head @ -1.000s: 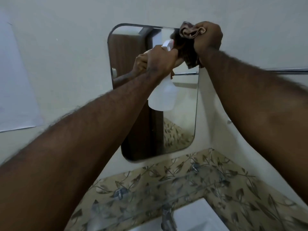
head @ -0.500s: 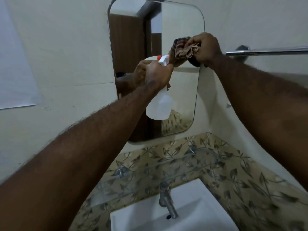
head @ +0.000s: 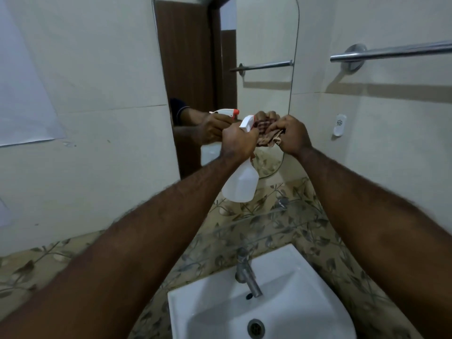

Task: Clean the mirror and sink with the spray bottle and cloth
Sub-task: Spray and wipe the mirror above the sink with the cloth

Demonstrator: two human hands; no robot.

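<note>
A tall rounded mirror hangs on the pale tiled wall above a white sink. My left hand grips a white spray bottle by its neck, the white trigger head pointing at the glass. My right hand presses a bunched brown checked cloth against the lower part of the mirror, just right of the bottle's head. Both hands and the bottle show reflected in the glass.
A steel tap stands at the sink's back edge, with the drain below. A glass shelf runs across leaf-patterned tiles. A chrome towel rail and a small white wall hook sit to the right.
My right hand has wiped the cloth down from the mirror's top right corner to its lower part. My left hand and the bottle dropped with it, and the view tilted down onto the sink.
</note>
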